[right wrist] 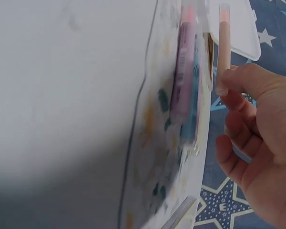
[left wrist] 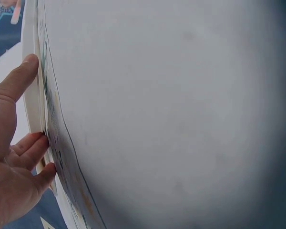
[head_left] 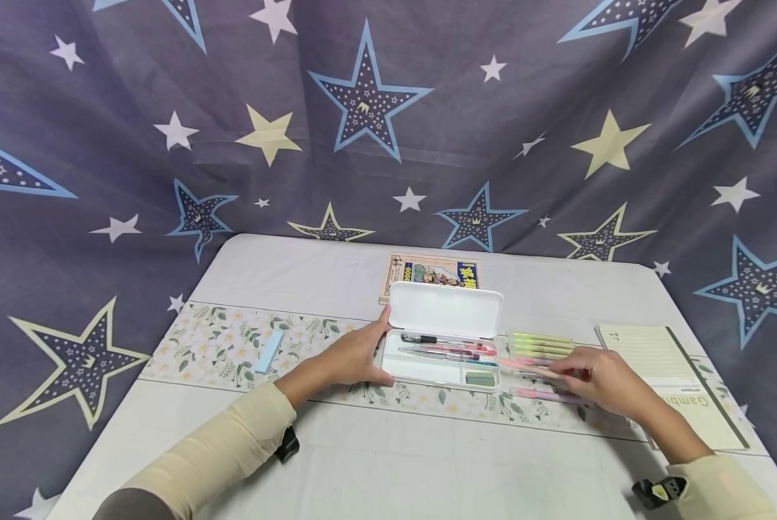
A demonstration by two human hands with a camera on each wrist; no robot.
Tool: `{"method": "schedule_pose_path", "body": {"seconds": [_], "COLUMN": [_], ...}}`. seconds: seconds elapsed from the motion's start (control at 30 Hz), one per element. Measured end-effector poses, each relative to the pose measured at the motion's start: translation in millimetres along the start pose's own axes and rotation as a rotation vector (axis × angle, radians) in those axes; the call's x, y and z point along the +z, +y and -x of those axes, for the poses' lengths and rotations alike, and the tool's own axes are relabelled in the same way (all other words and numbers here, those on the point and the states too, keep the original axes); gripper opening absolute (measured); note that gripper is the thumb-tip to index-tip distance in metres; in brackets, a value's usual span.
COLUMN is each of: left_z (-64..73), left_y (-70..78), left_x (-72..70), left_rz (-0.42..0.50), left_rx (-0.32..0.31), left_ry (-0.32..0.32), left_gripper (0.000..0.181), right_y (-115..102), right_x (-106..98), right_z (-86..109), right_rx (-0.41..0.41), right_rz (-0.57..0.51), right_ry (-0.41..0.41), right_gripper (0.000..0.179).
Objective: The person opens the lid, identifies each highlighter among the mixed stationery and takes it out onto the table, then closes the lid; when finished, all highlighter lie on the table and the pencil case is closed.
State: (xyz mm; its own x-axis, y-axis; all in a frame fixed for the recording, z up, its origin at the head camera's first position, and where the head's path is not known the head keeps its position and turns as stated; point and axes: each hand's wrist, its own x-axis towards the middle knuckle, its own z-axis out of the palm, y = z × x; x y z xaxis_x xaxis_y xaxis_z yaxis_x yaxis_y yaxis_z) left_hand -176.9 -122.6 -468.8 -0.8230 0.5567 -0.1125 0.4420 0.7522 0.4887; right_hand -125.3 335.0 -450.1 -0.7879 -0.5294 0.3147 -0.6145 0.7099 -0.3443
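Observation:
A white pencil case lies with its lid raised. Inside are several clear-barreled pens and a small green eraser-like block. My left hand grips the case's left end, thumb at the front corner and fingers toward the hinge; in the left wrist view this hand rests along its edge. Between thumb and fingertips, my right hand pinches a peach marker, which points toward the case's right end. Below it on the table lies a pink-purple marker.
Several yellow-green markers lie right of the case. A notebook lies at the far right, a pale blue strip at left. Behind the lid sits an illustrated book or box. A floral runner crosses the white table.

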Motion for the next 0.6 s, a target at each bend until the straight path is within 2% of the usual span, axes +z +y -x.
{"method": "schedule_pose_path", "body": {"seconds": [0.37,0.6], "left_z": [-0.6,0.1], "left_y": [1.0,0.2], "left_x": [-0.7,-0.7], "left_rz": [0.007,0.012], "left_rx": [0.002,-0.005], "left_ry": [-0.009,-0.006], "left_gripper": [0.143,0.143], "right_y": [8,11], "right_x": [-3,-2], "right_z": [15.4,18.1], "right_rx": [0.016,0.023], "right_rz": [0.018,0.024], "right_ry": [-0.035,-0.040], "right_gripper": [0.025,0.024]}}
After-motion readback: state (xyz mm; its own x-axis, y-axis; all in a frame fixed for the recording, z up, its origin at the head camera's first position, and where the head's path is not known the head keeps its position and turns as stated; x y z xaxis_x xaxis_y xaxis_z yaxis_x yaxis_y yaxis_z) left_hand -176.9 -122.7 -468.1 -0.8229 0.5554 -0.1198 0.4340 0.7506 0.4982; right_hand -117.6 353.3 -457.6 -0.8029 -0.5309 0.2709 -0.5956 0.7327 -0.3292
